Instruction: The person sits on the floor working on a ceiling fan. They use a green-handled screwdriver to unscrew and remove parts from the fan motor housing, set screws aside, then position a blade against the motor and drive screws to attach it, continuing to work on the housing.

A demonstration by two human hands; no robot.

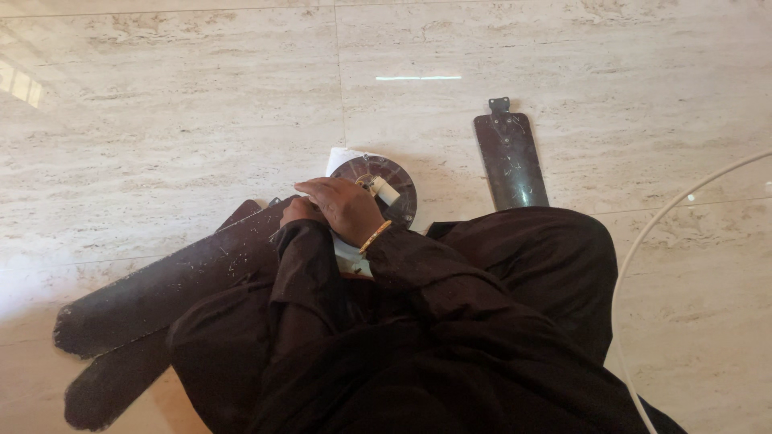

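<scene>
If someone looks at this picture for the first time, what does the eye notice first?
First, the right hand with a gold bangle, resting on a round dark fan motor at the centre of the marble floor. Then the dark fan blades at lower left, and one blade lying apart at upper right.

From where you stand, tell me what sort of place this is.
Probably a room in a home, with work done on the floor. Polished beige marble-look floor tiles fill the view, dark brown ceiling fan blades lie on them, and the right hand rests by the round fan motor.
</scene>
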